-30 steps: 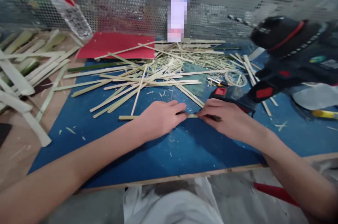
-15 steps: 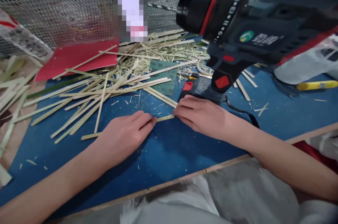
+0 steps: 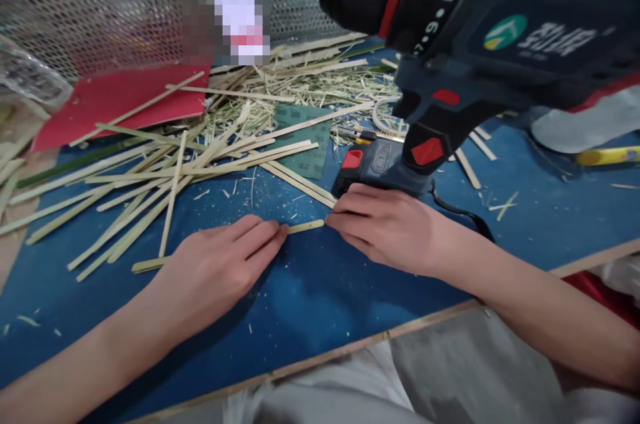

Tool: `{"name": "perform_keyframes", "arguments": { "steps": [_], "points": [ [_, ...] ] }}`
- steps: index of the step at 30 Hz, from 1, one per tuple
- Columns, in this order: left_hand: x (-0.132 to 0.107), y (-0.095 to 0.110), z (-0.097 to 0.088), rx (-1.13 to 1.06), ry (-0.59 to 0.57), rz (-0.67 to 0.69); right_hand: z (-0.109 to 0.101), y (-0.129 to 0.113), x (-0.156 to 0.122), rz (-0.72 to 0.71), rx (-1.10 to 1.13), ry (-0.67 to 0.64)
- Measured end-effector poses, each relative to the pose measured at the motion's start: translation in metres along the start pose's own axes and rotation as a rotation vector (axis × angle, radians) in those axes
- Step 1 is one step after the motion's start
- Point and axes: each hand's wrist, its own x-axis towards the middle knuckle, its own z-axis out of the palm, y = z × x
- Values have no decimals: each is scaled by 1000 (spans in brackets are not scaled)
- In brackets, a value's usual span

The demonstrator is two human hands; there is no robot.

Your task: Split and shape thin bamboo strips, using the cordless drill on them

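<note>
A narrow bamboo strip (image 3: 306,227) lies low over the blue mat, and my left hand (image 3: 225,261) is closed around its middle. One end shows past my fingertips; at the other side of the hand, pale strip ends (image 3: 150,265) stick out. My right hand (image 3: 385,224) has its fingers pressed together just beyond the strip's rounded tip, with a small gap between. Whatever those fingers may hold is hidden. Right behind this hand stands a cordless drill (image 3: 425,97) on its battery base, its bit pointing left.
Loose bamboo strips (image 3: 165,177) and thin shavings (image 3: 300,87) spread over the blue mat (image 3: 280,324). Green sandpaper (image 3: 305,161), a utility knife (image 3: 355,134) and a red sheet (image 3: 125,101) lie behind. A yellow-handled tool (image 3: 607,156) is at right; perforated metal (image 3: 100,11) stands at the back.
My right fingertips have come away from the strip's end, baring its tip. The view has moved, so the drill looks larger and the strips sit further left.
</note>
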Motion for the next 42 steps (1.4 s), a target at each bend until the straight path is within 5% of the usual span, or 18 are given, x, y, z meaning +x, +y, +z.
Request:
{"name": "perform_keyframes", "arguments": {
  "steps": [19, 42],
  "points": [
    [6, 3, -5, -10, 24, 41, 13, -10, 10, 91, 132, 142],
    [11, -18, -1, -282, 20, -121, 19, -16, 17, 167, 427, 192]
  ]
}}
